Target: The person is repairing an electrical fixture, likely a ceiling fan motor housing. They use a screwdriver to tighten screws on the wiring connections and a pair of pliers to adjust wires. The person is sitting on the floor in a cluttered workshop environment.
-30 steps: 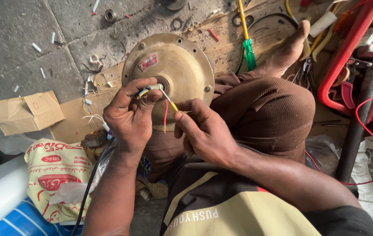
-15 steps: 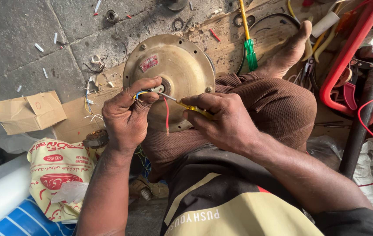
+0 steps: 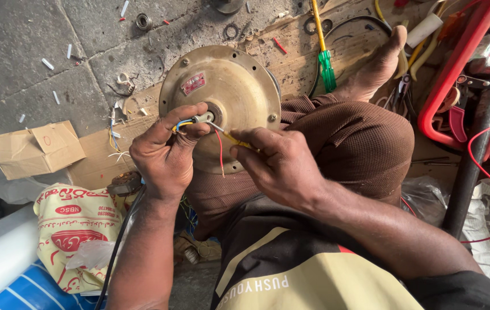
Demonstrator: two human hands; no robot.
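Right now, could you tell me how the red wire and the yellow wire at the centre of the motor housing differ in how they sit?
The red wire hangs loose down the face of the round motor housing, touched by neither hand; the yellow wire is pinched by the right hand and pulled out sideways. The red wire runs nearly vertical, while the yellow wire slants rightward. Both come out at the central hub, where the left hand grips the wire bundle.
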